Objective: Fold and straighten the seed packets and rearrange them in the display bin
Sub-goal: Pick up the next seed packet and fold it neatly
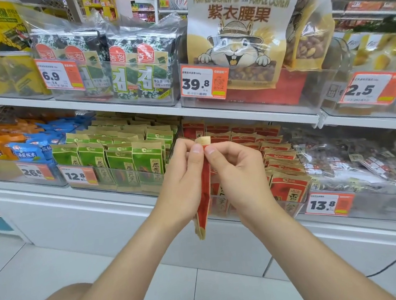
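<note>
Centre of frame: left hand and right hand hold red seed packet upright, edge-on, fingers of both clamped on its tan top strip. Behind, centre right: display bin of red packets, price tag on front. Green packets centre left. White shelf above carries cashew bags. Pale tiled floor along bottom.

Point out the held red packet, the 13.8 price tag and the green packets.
Red packet (205,188): head view, its red side, mid-height.
13.8 price tag (322,204): head view, its printed digits.
Green packets (147,159): head view, a front-row packet's face.
</note>
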{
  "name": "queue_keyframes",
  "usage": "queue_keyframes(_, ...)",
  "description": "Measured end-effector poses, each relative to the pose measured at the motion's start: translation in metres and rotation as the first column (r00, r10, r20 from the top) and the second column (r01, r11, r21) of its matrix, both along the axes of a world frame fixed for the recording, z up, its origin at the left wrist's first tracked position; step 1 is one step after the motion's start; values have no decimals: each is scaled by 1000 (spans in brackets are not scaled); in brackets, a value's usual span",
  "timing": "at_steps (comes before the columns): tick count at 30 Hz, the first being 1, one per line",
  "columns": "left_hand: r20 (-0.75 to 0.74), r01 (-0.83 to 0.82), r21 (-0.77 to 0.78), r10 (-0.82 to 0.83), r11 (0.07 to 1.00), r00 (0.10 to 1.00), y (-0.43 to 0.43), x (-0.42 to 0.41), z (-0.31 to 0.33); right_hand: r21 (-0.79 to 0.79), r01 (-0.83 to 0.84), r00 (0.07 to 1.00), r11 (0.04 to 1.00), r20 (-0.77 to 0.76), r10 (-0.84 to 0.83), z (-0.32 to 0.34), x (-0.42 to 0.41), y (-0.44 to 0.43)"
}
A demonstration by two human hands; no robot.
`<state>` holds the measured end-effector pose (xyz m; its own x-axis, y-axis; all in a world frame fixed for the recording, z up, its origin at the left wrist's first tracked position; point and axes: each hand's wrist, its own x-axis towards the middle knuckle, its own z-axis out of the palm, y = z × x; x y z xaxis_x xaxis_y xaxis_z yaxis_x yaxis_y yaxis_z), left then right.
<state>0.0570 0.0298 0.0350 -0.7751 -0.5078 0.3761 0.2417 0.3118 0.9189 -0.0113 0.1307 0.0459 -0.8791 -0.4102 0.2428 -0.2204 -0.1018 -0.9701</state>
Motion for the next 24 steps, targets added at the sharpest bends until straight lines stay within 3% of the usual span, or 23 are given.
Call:
queue_keyframes(4,-27,4,-22,-5,1000,1000,-2,-1,0,-19,4,999,1000,48,-3,-3,1,-2)
queue_keyframes(10,-38,26,-13,-27,1000,999,-6,-2,1,-16,24,998,1000,-54,-25,-1,0,-3)
queue_keyframes(15,-43,39,106,-34,994,998,-11,-4,-3,66,-104,992,992,-59,108,8,-4,1)
queue_keyframes(18,-58,-1,184,11,983,998,-14,-4,0,252,-223,973,942,-2,231,14,-4,7)
queue_keyframes(21,-59,0,294,18,956,998,-18,-3,2,441,-352,935,826,119,335,16,-6,13)
queue_keyframes(24,-46,13,330,2,944,999,-18,-2,5,389,-430,901,815,234,364,20,-7,17)
